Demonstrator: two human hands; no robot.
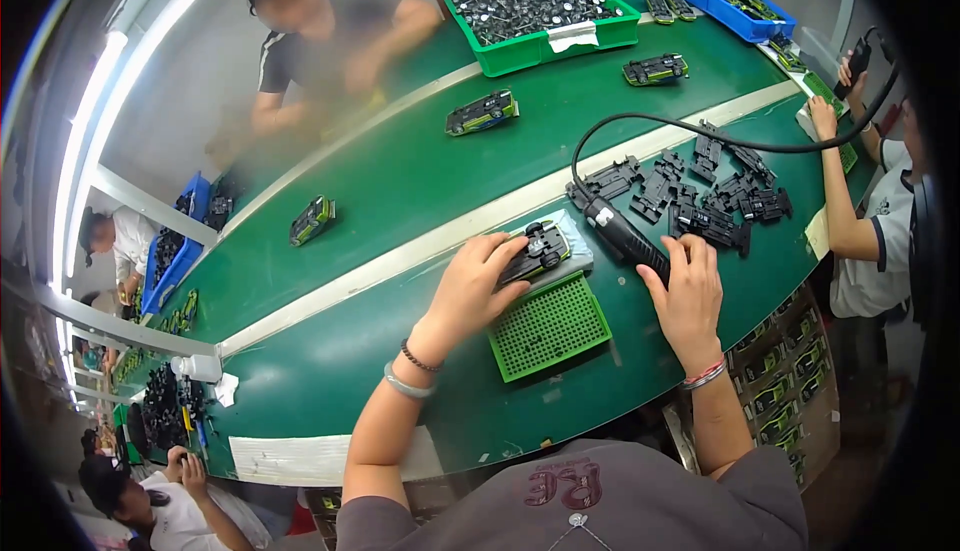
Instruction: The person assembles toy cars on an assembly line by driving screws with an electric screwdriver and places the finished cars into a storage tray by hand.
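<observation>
My left hand [478,286] is closed on a toy car [546,246], which lies upside down on a light blue pad with its black underside and wheels up. My right hand [688,296] has its thumb and fingers around the near end of a black corded electric screwdriver [625,234]. The tool lies tilted on the table, and its cord loops away to the right. Right in front of me, below the toy car, lies a green perforated tray [550,329]. Several black plastic car chassis [708,213] are heaped beyond my right hand.
Upturned toy cars sit along the green table [400,201] beyond a pale divider strip [440,228]. A green crate [540,43] of black wheel parts and a blue bin [720,1] stand at the back. Co-workers [320,41] sit across, left and right.
</observation>
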